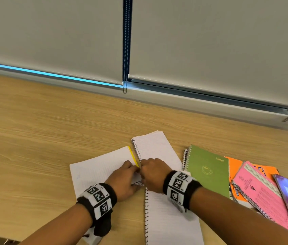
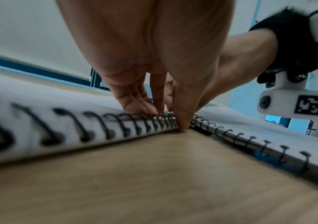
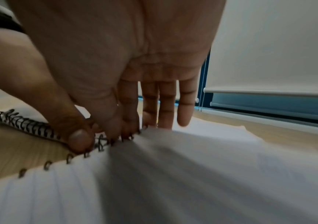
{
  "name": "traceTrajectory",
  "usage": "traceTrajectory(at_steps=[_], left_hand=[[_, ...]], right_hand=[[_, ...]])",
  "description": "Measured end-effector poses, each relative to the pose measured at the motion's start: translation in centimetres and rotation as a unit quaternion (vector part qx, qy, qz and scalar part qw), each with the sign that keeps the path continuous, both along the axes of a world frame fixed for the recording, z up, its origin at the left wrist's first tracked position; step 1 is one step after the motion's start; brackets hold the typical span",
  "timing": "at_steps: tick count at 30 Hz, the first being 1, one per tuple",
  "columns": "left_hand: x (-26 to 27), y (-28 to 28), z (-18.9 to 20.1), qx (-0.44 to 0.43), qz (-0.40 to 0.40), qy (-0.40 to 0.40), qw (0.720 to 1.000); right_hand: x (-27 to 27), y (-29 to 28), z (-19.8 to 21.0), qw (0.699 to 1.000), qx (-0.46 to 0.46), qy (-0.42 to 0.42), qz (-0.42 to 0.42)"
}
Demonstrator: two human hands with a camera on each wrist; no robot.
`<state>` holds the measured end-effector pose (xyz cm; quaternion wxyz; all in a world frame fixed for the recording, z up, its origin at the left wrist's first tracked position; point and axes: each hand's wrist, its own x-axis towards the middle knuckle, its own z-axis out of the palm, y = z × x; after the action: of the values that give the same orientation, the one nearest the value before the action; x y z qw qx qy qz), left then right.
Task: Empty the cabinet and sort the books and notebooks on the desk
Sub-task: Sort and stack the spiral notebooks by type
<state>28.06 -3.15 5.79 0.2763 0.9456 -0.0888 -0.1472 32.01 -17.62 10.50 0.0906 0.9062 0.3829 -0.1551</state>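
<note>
From the head view, both hands meet at the tangled wire spiral (image 1: 138,183) where two open ruled notebooks touch on the counter (image 1: 42,138): the left hand (image 1: 124,179) on the yellow-edged notebook (image 1: 100,170), the right hand (image 1: 153,175) on the white notebook (image 1: 157,151). The step looks like freeing snagged coils before sorting — next, a gentle pull apart. The left wrist view shows the left grip closed, thumb and fingers (image 2: 183,119) pinching the black coils. In the right wrist view the right thumb and forefinger pinch bent loops (outer fingers lie straight on the page). A green notebook (image 1: 208,172) and a pink notebook (image 1: 261,197) lie to the right — unsorted, overlapping.
</note>
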Motion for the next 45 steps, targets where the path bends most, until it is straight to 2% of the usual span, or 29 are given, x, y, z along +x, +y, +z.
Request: traceTrajectory(at_steps=[8,14,16,19,24,27,32,36,39,42,45], left_hand=[[0.6,0.5,-0.2,0.044,-0.015,0.003,0.999],[1.3,1.9,-0.4,0.079,-0.068,-0.041,0.994],[1.7,2.3,-0.6,0.056,-0.09,-0.028,0.994],[2.3,3.0,-0.4,-0.025,-0.096,-0.008,0.995],[0.9,2.1,0.8,-0.152,-0.095,-0.02,0.984],[-0.4,2.2,0.9,-0.239,-0.075,-0.007,0.968],[-0.9,3.1,2.0,-0.276,-0.065,-0.044,0.958],[-1.0,3.2,2.6,-0.269,-0.051,-0.083,0.958],[-1.2,3.2,2.8,-0.283,-0.039,-0.102,0.953],[-1.4,3.2,3.0,-0.306,-0.016,-0.106,0.946],[-1.5,3.3,3.0,-0.31,-0.012,-0.109,0.945]], right_hand=[[1.5,1.7,0.2,0.994,-0.095,0.046,0.02],[1.1,1.0,-0.4,0.997,-0.069,0.034,0.014],[1.0,0.3,-0.5,0.999,-0.03,0.036,0.008],[0.8,-0.9,-0.7,0.997,0.079,0.021,0.01],[-0.1,-1.5,0.3,0.972,0.235,0.018,-0.021],[-0.8,-1.9,1.1,0.956,0.286,0.043,-0.045],[-1.0,-2.7,2.3,0.934,0.328,0.121,-0.071],[-0.7,-3.3,2.3,0.902,0.361,0.203,-0.119],[-0.6,-3.3,2.2,0.837,0.412,0.302,-0.197],[-0.4,-3.2,2.3,0.78,0.442,0.375,-0.236],[-0.2,-3.3,2.4,0.768,0.442,0.39,-0.249]])
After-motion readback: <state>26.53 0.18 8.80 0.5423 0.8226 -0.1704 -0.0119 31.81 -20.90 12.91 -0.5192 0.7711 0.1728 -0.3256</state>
